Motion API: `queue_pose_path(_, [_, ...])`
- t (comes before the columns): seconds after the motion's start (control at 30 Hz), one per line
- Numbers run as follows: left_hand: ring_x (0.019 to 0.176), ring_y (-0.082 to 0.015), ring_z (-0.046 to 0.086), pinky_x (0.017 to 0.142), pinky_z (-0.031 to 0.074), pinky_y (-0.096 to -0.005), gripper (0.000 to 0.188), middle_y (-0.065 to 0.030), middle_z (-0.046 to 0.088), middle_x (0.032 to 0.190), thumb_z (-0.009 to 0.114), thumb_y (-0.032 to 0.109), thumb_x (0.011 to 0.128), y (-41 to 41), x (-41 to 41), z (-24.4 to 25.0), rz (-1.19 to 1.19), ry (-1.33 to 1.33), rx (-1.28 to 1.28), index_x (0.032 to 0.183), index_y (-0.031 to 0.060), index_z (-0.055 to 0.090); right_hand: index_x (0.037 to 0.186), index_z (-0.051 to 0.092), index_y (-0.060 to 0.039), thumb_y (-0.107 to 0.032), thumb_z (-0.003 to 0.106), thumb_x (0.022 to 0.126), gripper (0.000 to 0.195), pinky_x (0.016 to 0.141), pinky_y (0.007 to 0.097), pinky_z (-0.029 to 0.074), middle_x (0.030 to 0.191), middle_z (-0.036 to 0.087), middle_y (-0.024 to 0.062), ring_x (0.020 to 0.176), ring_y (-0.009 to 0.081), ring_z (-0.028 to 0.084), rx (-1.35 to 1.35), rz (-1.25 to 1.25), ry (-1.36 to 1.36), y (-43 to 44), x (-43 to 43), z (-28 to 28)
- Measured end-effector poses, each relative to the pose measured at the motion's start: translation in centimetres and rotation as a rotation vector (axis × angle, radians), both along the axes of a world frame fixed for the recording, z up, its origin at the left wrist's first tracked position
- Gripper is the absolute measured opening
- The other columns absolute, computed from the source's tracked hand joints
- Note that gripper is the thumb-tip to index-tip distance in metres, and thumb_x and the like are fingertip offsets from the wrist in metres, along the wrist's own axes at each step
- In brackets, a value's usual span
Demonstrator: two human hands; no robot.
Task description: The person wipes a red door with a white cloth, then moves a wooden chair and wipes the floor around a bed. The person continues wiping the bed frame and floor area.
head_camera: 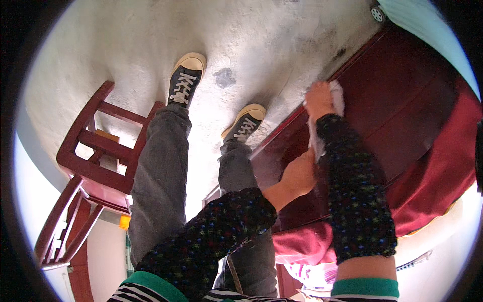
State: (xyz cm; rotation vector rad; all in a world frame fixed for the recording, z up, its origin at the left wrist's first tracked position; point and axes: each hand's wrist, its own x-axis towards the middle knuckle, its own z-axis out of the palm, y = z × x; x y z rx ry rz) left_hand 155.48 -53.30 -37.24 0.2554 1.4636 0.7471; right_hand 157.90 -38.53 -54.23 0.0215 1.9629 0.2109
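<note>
At the edge of a dark red wooden surface [381, 98], my right hand [320, 99] is closed on a white cloth [337, 96], slightly blurred. The cloth hangs down from it towards my left hand [300, 175], which lies lower and to the left, its fingers curled at the cloth's lower end. Part of the left fingers is hidden, so its hold is not fully visible. Dark patterned sleeve covers reach over both forearms.
A dark red wooden chair [103, 177] stands left of my legs. My sneakers [186, 81] are on the concrete floor [132, 45]. Red fabric [434, 181] lies along the right side of the wooden surface. A small wheel [377, 14] shows at the top right.
</note>
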Motion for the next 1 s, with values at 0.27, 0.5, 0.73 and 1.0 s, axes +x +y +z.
queue_pose_path(0.27, [0.079,-0.0365,0.064,0.068,0.051,-0.0447,0.031,-0.0198,0.065,0.083,0.059,0.014,0.074,1.1,-2.0,-0.4,-0.482,-0.060,0.036,0.102,0.0024,0.060,0.098,0.069,-0.0152,-0.023,0.050,0.087,0.024,0.087,0.0457,0.032,0.107,0.059,0.0048,0.107,0.0249,0.048,-0.027,-0.052,-0.040,-2.8,-0.4,1.1])
queue_pose_path(0.5, [0.071,-0.0306,0.066,0.061,0.053,-0.0396,0.017,-0.0131,0.066,0.075,0.064,0.023,0.066,-5.2,-1.8,-2.1,-1.140,-0.061,0.161,0.075,0.0089,0.070,0.094,0.071,-0.0170,-0.027,0.051,0.085,0.024,0.086,0.0460,0.033,0.107,0.059,0.0060,0.106,0.0263,0.047,-0.270,-0.320,-0.053,-17.6,8.7,-1.1])
queue_pose_path(0.73, [0.075,-0.0276,0.066,0.058,0.051,-0.0397,0.020,-0.0118,0.066,0.077,0.058,0.016,0.074,-10.7,5.3,-4.7,-0.987,0.091,0.248,0.087,0.0076,0.070,0.093,0.069,-0.0100,-0.027,0.049,0.083,0.028,0.083,0.0413,0.033,0.100,0.059,0.0062,0.101,0.0254,0.048,-0.265,-0.205,0.109,-17.4,7.5,-0.9])
queue_pose_path(1.0, [0.076,-0.0371,0.063,0.065,0.050,-0.0467,0.053,-0.0204,0.062,0.086,0.053,0.007,0.075,-0.8,-1.2,-0.7,-0.336,0.196,0.112,0.125,-0.0010,0.038,0.098,0.068,-0.0123,-0.024,0.052,0.085,0.023,0.081,0.0404,0.036,0.103,0.058,0.0064,0.105,0.0256,0.048,0.221,-0.202,0.148,3.0,-0.6,1.2])
